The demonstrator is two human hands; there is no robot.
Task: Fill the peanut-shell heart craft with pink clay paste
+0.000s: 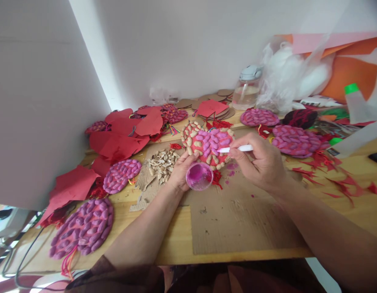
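My left hand (181,171) is closed, its thumb on the lower left edge of a red disc covered with peanut shells (211,148). Shells at the disc's middle are painted pink-purple; those around the rim are bare tan. A small clear cup (199,176), stained with purple paint, sits against the same hand, below the disc; the fingers behind are hidden. Pinched in my right hand (257,162) is a white-handled paintbrush (237,149), its tip at the painted shells. Under both hands lies a cardboard sheet (237,219) with purple spots.
Loose peanut shells (164,165) lie left of my hands. Finished-looking purple discs (83,228) and red paper pieces (124,134) spread along the left. At the back right stand a lidded jar (245,93) and a plastic bag (286,77). Red scraps (347,185) lie right.
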